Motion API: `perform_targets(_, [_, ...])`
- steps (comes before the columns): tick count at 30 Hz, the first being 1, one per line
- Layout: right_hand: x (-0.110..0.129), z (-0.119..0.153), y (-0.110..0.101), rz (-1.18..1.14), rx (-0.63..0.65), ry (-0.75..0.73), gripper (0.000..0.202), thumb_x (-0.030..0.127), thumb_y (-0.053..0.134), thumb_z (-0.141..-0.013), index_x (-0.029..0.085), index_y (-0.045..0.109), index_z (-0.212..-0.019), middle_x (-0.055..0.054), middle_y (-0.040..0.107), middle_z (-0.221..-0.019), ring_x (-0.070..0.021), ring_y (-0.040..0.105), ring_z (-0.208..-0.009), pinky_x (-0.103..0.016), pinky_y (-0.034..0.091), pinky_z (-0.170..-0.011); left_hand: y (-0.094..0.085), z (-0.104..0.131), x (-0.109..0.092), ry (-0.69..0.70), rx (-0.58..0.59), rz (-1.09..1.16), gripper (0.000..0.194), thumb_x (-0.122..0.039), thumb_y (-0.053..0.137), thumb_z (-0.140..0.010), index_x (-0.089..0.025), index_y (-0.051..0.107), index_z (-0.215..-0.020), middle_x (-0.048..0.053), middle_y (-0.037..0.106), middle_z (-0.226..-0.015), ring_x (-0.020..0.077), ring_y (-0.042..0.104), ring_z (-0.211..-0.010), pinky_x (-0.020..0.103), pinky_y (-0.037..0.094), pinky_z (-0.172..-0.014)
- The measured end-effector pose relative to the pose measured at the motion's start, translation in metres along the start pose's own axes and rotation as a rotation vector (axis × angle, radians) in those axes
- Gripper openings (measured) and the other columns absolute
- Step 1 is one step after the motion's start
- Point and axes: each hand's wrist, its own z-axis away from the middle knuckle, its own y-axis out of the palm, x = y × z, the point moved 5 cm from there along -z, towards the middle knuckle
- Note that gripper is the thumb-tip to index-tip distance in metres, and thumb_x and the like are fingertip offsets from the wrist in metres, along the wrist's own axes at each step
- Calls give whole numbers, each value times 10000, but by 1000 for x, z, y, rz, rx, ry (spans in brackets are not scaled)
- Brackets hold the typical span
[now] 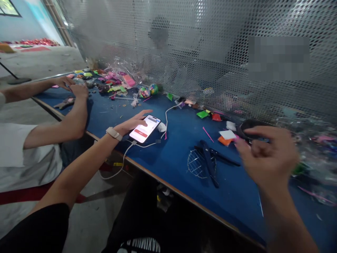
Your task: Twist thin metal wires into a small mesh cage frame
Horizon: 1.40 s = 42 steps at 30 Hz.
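My left hand (pixel 135 123), with a watch on its wrist, reaches over a lit smartphone (pixel 144 129) lying on the blue table. Its fingers are stretched out, and one rests over the screen. On the right, my right hand (pixel 268 151) is raised above the table, slightly blurred. Its thumb and index finger are apart and the other fingers curl in; I see nothing held. Below its thumb lie a white packet (pixel 227 135) and an orange packet (pixel 225 141). Between my hands, dark-handled pliers (pixel 208 161) rest across a round wire mesh (pixel 196 164).
A white cable (pixel 123 160) runs from the phone over the table edge. Green (pixel 202 114) and red packets (pixel 216 117) lie near the perforated metal panel (pixel 184 45). Plastic bags (pixel 316 158) pile up at right. At left, a co-worker's hands (pixel 75 87) work beside colourful scraps (pixel 116 77).
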Motion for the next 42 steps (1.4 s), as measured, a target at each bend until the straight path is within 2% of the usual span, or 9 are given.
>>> perform_targets(2, [-16, -2, 18, 48, 15, -29, 234, 443, 777, -989, 262, 769, -1137, -148, 748, -1221, -340, 741, -987, -507, 629, -828, 1, 1, -1, 11, 7, 6, 1007, -200, 802, -802, -275, 414, -1728, 91, 770, -1153, 162, 704, -671, 244, 505, -554])
perform_targets(3, [-26, -2, 30, 71, 60, -38, 197, 434, 748, -990, 273, 765, -1101, -148, 749, -1171, -374, 740, -1071, -532, 627, -880, 1, 1, -1, 12, 11, 10, 991, -196, 797, -809, -273, 422, -1723, 84, 770, -1122, 161, 702, -666, 242, 503, -553])
perform_targets(6, [-53, 4, 57, 76, 168, 21, 184, 436, 735, -955, 286, 753, -1061, -122, 763, -1138, -379, 752, -1123, -550, 625, -957, 1, 0, -1, 7, 20, 23, 996, -179, 778, -796, -269, 430, -1725, 68, 764, -1050, 159, 687, -647, 242, 491, -545])
perform_targets(8, [-62, 9, 65, 81, 197, 52, 212, 453, 730, -947, 282, 757, -1068, -125, 767, -1157, -382, 753, -1128, -557, 620, -960, -1, 0, 0, 1, 20, 29, 1018, -173, 767, -777, -273, 430, -1732, 79, 766, -1087, 158, 683, -649, 246, 486, -540])
perform_targets(12, [-61, 15, 65, 51, 216, 83, 248, 464, 733, -945, 272, 763, -1099, -139, 759, -1199, -376, 753, -1108, -561, 619, -966, -9, 5, 3, 3, 29, 46, 996, -182, 754, -798, -306, 442, -1736, 135, 746, -1333, 177, 731, -757, 259, 537, -587])
perform_targets(17, [-55, 18, 63, 5, 217, 99, 268, 483, 743, -947, 278, 769, -1118, -138, 747, -1230, -359, 756, -1085, -535, 640, -932, -10, 20, 1, 54, 68, 54, 1167, -102, 799, -718, -357, 354, -1767, 164, 582, -1660, 238, 759, -1028, 275, 614, -724])
perform_targets(24, [-50, 19, 62, -13, 185, 73, 263, 477, 734, -960, 264, 768, -1111, -138, 748, -1200, -342, 756, -1094, -515, 649, -942, 2, 30, -6, 51, 39, 1, 1262, -165, 879, -716, -351, 274, -1808, 161, 630, -1556, 247, 729, -1012, 286, 606, -724])
perform_targets(33, [-50, 20, 63, -13, 198, 101, 270, 479, 739, -959, 271, 773, -1129, -130, 764, -1195, -329, 758, -1052, -475, 645, -851, -1, 33, 0, 27, 42, 12, 1258, -147, 881, -726, -416, 281, -1799, 153, 605, -1587, 221, 755, -951, 270, 616, -694])
perform_targets(42, [-46, 20, 61, -11, 193, 99, 260, 468, 745, -956, 268, 775, -1119, -134, 761, -1199, -336, 757, -1065, -490, 638, -883, 6, 38, -10, -37, -2, 26, 1285, -114, 875, -685, -371, 289, -1799, 150, 612, -1563, 201, 739, -914, 253, 611, -641])
